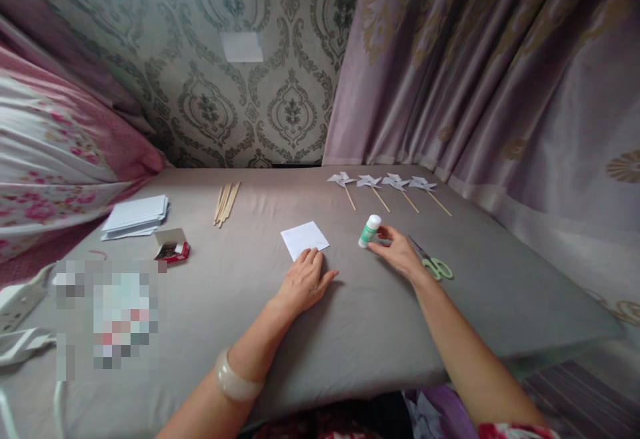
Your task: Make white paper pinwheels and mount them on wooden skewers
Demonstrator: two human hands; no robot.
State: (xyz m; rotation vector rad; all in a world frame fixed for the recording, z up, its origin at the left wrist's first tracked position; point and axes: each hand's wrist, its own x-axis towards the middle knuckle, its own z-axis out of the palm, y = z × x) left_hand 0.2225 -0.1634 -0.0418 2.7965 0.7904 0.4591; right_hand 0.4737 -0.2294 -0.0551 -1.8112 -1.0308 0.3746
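A white paper square (305,238) lies flat on the cloth in front of me. The fingertips of my left hand (303,282) rest on its near corner, fingers stretched out and thumb apart. My right hand (397,252) has its thumb and fingers on a green and white glue stick (370,231), which is capped and tilts slightly to the right. Just beyond that hand lie scissors (436,267) with pale green handles, partly hidden by it.
Several white paper pinwheels (370,182) on sticks lie at the back right. Wooden sticks (227,204), a paper stack (135,216) and an open red box (173,249) lie to the left. A power strip (23,302) and a blurred-out patch (123,319) are nearer the left edge.
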